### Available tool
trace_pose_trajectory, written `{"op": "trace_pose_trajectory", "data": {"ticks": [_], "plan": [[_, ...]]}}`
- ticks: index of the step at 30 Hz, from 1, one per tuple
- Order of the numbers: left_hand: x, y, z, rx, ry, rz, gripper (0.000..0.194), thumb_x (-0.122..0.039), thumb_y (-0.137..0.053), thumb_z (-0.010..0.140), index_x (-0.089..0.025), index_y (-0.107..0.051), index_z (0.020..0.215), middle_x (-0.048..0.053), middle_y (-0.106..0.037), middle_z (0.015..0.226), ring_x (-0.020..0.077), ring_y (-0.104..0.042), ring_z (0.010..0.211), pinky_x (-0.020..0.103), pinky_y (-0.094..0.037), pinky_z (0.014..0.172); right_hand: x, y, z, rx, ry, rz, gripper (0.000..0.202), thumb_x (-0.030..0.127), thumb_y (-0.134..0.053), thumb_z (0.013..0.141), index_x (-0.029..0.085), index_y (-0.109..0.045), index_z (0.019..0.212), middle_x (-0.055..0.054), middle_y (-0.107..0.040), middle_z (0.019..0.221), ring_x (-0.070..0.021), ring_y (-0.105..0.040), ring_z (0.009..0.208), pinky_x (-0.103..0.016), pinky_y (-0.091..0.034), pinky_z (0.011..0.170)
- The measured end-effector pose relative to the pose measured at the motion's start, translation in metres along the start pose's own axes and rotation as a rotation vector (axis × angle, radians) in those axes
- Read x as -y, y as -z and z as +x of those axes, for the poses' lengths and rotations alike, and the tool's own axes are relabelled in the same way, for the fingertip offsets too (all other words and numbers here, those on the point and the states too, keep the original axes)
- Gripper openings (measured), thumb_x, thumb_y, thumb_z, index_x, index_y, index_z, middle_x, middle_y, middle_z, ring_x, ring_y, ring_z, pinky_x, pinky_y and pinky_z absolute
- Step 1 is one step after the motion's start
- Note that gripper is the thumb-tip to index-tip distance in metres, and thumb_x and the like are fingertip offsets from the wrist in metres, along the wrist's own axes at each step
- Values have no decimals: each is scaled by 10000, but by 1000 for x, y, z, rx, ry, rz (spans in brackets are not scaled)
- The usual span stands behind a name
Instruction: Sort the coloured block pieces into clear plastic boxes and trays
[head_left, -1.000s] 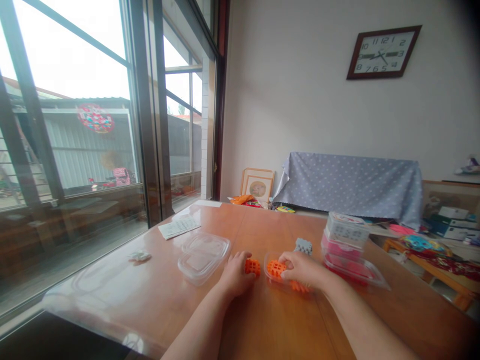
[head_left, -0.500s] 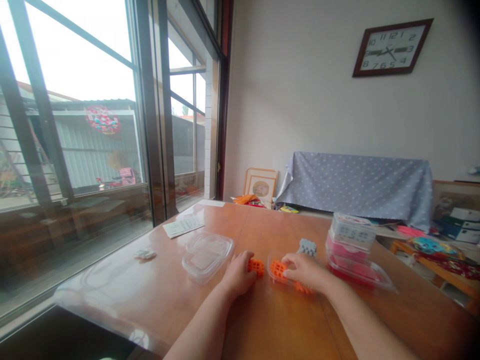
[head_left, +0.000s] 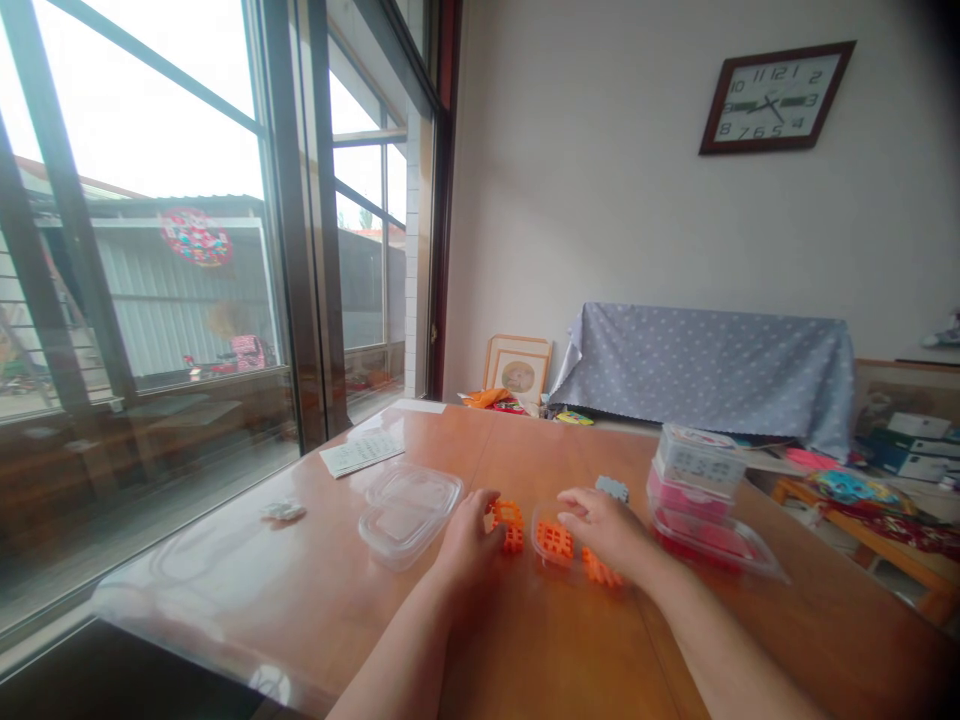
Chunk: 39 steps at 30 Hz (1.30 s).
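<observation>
My left hand is curled at the left side of an orange lattice block, its edge between thumb and fingers. My right hand hovers with fingers apart over a clear plastic container, holding nothing. Inside that container lie an orange lattice piece and another orange piece, partly under my right wrist. Just beyond my right hand sits a grey toothed block.
Left of my hands lies a clear plastic lid. A printed sheet and small whitish pieces are farther left. Stacked boxes and a red-filled clear container stand on the right. Glass windows line the left side.
My right hand has let go of the orange piece in the container and lifted slightly. The orange block at my left hand now stands taller.
</observation>
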<state>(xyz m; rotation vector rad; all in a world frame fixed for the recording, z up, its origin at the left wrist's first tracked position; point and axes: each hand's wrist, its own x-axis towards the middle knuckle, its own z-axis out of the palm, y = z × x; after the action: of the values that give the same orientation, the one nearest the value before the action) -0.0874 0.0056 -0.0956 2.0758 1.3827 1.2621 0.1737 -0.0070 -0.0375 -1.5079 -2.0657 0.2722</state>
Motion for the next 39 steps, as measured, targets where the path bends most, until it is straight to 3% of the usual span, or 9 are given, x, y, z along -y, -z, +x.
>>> {"op": "trace_pose_trajectory", "data": {"ticks": [4, 9, 20, 24, 28, 34, 39], "plan": [[-10, 2, -3, -16, -71, -169, 401, -203, -646, 851, -232, -604, 1248, 62, -671, 1223, 214, -631, 1093, 363, -500, 966, 14, 4, 0, -28, 73, 17, 444, 380, -622, 879, 224, -677, 1291, -94, -692, 1308, -266, -623, 1211, -403, -450, 1062], [-26, 5, -8, 68, -134, -374, 391, -242, -694, 874, -222, -610, 1255, 78, -670, 1223, 229, -630, 1094, 395, -498, 996, 29, 9, -2, 33, 158, 36, 589, 388, -680, 842, 218, -615, 1402, -103, -619, 1428, -287, -549, 1327, -443, -400, 1138], [-32, -2, -12, 178, -119, -675, 438, -342, -703, 921, -228, -538, 1310, 115, -638, 1307, 256, -624, 1200, 445, -487, 1060, 48, 14, -13, 130, 150, 125, 460, 361, -716, 798, 276, -716, 1250, -58, -745, 1187, -261, -686, 1049, -375, -502, 972], [-35, 2, -10, 100, -113, -523, 510, -363, -713, 905, -236, -522, 1361, 119, -627, 1348, 259, -619, 1219, 437, -496, 1043, 28, 25, -12, 66, 110, 123, 443, 352, -689, 805, 247, -714, 1235, -68, -736, 1214, -259, -677, 1083, -371, -496, 977], [-28, 4, -4, -31, -77, -280, 337, -375, -654, 923, -207, -619, 1213, 103, -693, 1196, 241, -664, 1080, 410, -527, 940, -13, 41, -15, -36, -6, 72, 416, 338, -671, 794, 232, -722, 1193, -63, -747, 1153, -258, -676, 1052, -367, -498, 949], [-11, -3, 2, -36, -52, -148, 229, -355, -600, 930, -226, -659, 1109, 62, -729, 1065, 217, -687, 983, 340, -537, 814, -56, 46, -36, 63, -104, -13, 360, 369, -698, 760, 242, -772, 1088, -39, -757, 928, -238, -671, 863, -347, -503, 833], [-5, -3, 2, -36, -42, -88, 209, -345, -581, 930, -234, -670, 1084, 47, -733, 1043, 205, -694, 954, 324, -537, 809, -67, 39, -44, 54, -72, -51, 363, 365, -704, 740, 250, -785, 1075, -70, -741, 1122, -276, -652, 1049, -382, -476, 950]]}}
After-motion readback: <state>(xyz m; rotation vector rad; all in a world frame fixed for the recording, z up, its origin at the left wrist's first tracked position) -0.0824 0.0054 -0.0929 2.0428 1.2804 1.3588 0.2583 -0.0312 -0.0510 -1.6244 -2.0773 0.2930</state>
